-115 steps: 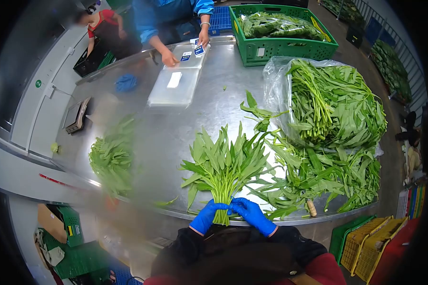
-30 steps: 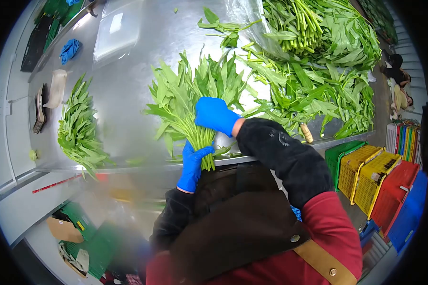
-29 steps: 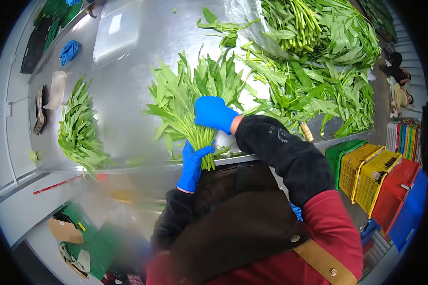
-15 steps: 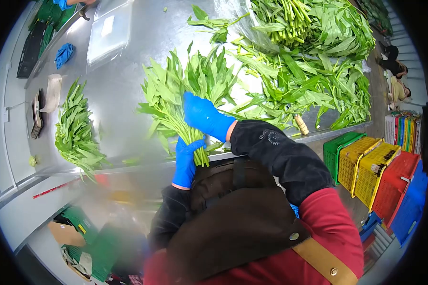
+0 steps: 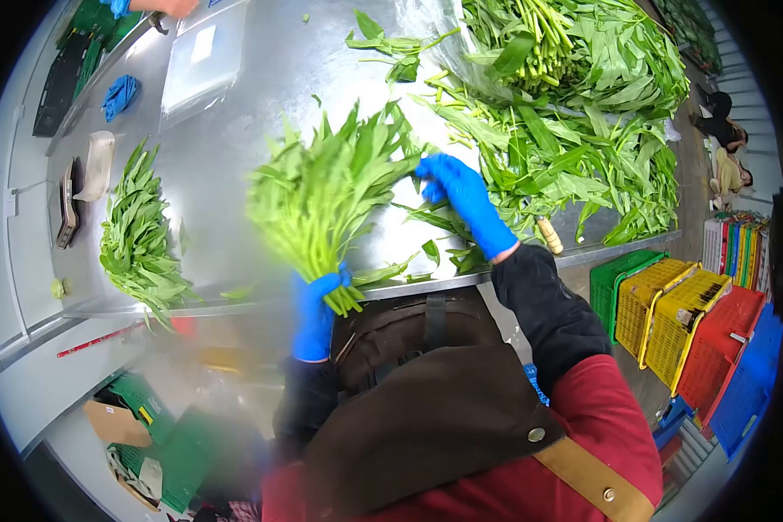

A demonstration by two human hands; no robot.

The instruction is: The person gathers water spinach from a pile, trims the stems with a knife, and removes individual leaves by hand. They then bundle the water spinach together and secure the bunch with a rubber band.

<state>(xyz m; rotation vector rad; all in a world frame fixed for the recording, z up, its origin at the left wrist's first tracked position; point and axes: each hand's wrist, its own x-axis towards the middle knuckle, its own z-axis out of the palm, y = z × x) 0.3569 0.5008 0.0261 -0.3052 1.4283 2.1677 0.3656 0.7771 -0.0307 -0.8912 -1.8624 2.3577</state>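
A produce-packing workroom is shown: a metal surface (image 5: 226,165) is heaped with leafy greens (image 5: 574,165) at upper right, clear bags (image 5: 204,65) are laid at upper left, and crates (image 5: 661,304), 2 of them yellow, are lined up at right on the floor.

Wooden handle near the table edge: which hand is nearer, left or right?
Right. The right hand is a short gap to the left of the wooden handle in the view; the left hand is farther left, holding the bunch of greens.
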